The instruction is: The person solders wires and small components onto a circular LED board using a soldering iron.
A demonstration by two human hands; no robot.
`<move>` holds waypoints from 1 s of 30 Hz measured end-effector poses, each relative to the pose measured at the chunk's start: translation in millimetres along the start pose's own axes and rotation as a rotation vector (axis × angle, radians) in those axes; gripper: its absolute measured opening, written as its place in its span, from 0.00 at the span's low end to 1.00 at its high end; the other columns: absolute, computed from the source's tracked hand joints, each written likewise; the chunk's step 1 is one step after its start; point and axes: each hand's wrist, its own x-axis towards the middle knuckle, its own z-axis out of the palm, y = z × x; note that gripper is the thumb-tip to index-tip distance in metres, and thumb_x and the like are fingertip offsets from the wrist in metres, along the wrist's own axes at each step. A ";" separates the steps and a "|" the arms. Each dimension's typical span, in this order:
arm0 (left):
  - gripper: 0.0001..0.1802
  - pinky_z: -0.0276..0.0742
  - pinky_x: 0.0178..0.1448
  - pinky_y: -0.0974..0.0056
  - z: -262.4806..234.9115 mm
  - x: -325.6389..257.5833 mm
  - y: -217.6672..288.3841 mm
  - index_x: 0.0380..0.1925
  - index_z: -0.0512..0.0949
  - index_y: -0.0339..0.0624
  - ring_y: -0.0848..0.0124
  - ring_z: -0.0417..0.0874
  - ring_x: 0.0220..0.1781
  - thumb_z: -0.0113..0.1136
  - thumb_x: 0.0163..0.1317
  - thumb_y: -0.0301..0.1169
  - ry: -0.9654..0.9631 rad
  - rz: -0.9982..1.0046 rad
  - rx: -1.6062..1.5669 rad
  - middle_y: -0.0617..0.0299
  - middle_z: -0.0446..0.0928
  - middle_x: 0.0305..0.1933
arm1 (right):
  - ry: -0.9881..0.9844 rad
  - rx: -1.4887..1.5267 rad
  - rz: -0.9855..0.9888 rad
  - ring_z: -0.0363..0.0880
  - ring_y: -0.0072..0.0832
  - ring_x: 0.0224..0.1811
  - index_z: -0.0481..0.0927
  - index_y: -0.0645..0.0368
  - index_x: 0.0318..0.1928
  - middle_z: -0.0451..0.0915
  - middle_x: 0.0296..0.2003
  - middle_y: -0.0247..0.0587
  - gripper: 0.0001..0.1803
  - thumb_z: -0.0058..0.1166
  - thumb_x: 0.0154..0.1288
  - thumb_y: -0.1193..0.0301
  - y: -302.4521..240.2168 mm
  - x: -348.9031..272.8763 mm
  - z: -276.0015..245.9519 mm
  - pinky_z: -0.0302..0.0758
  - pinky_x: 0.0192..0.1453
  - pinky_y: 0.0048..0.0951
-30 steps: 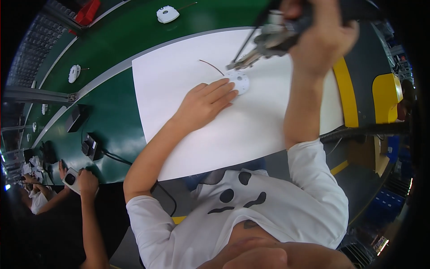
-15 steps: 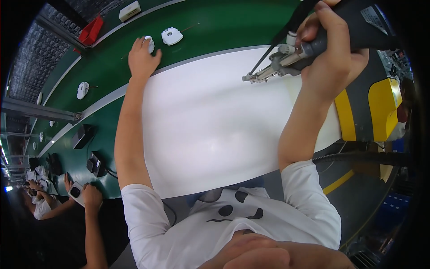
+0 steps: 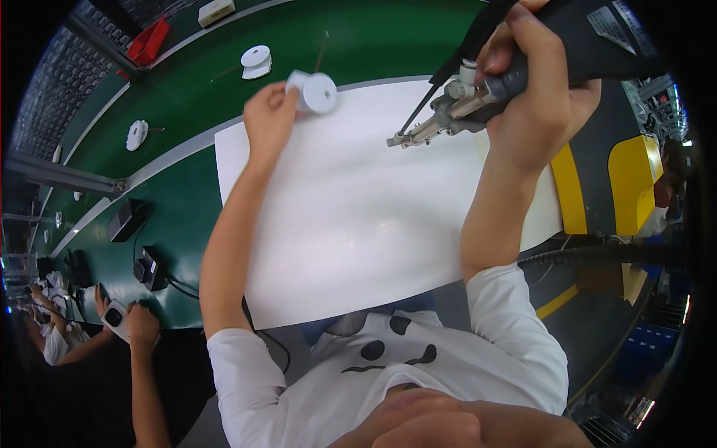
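White round part (image 3: 319, 94) was in the left hand (image 3: 270, 119), fingers pinched on its 9 o'clock side. Brown lead (image 3: 322, 51) stuck out of it toward 12. Part was over the white sheet (image 3: 358, 224), at that sheet's 11 o'clock edge (couldn't make out whether it touched or hung clear). Right hand (image 3: 544, 89) had its fingers wrapped round a black-and-metal tool (image 3: 448, 112), long axis running 2 to 8 o'clock, tip at the 8 end. Key relation: part sat at 10 o'clock from that tip, near but apart, so the tool's line ran past on its 6 o'clock side. Right hand itself was well off at 3. Second white part (image 3: 256, 62) lay on the green table (image 3: 187, 104), 10 o'clock from the held one.
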 end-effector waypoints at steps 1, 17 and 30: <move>0.19 0.83 0.41 0.64 -3.0 -23.2 -1.6 0.53 0.79 0.32 0.71 0.89 0.36 0.66 0.68 0.34 -0.045 -0.184 -0.191 0.55 0.87 0.32 | -0.030 0.016 0.019 0.71 0.19 0.14 0.78 0.67 0.39 0.76 0.21 0.35 0.07 0.56 0.63 0.75 0.3 -0.5 0.5 0.69 0.20 0.20; 0.19 0.83 0.47 0.59 -69.8 -104.0 23.5 0.43 0.83 0.39 0.53 0.85 0.47 0.75 0.50 0.29 -0.194 0.823 0.467 0.51 0.84 0.48 | -0.136 0.127 0.046 0.71 0.19 0.14 0.77 0.69 0.43 0.76 0.19 0.37 0.09 0.56 0.65 0.75 -6.6 -20.9 16.9 0.67 0.19 0.19; 0.27 0.83 0.56 0.54 -3.4 -122.1 14.9 0.56 0.80 0.35 0.51 0.83 0.57 0.75 0.56 0.29 -0.291 0.980 0.423 0.51 0.80 0.57 | -0.122 0.117 0.105 0.72 0.19 0.15 0.78 0.68 0.43 0.76 0.19 0.36 0.09 0.56 0.66 0.75 4.6 -20.4 22.7 0.69 0.20 0.20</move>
